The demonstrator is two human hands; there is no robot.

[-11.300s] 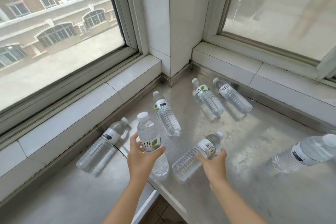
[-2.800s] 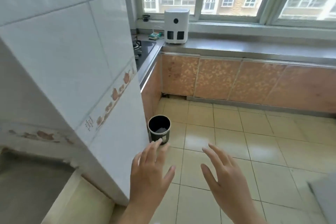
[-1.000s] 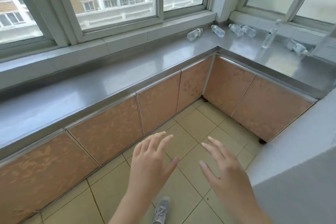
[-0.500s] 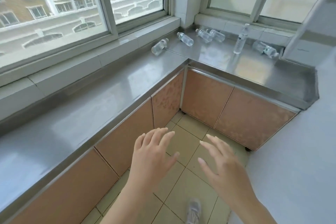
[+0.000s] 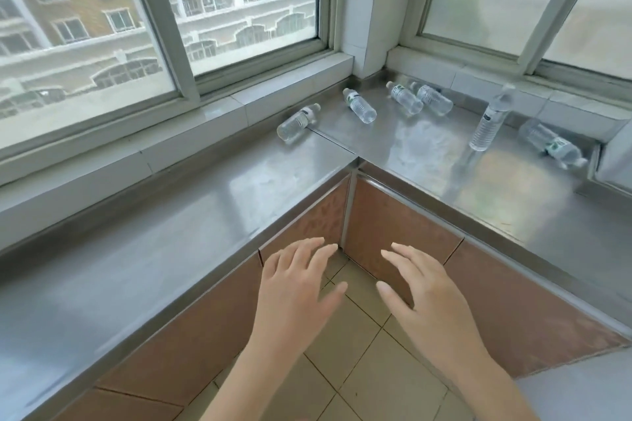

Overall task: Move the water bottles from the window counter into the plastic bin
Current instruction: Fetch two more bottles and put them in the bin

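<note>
Several clear water bottles lie in the far corner of the steel window counter (image 5: 212, 215). One bottle (image 5: 298, 122) lies by the left sill, another (image 5: 359, 105) beside it, and two bottles (image 5: 404, 98) (image 5: 431, 98) lie side by side near the corner pillar. One bottle (image 5: 491, 119) stands upright at the right, and another (image 5: 550, 143) lies on its side beyond it. My left hand (image 5: 298, 294) and my right hand (image 5: 422, 290) hover empty with spread fingers over the floor, well short of the bottles. No plastic bin is in view.
The L-shaped counter has brown cabinet doors (image 5: 393, 232) under it and meets at an inner corner in front of my hands. Tiled floor (image 5: 359, 369) lies below. Windows (image 5: 219, 10) with tiled sills run behind both counter arms. A grey surface (image 5: 581, 400) shows at the lower right.
The view has closed in on the counter corner, so the bottles appear larger and nearer. Both hands stay empty and spread in front of me.
</note>
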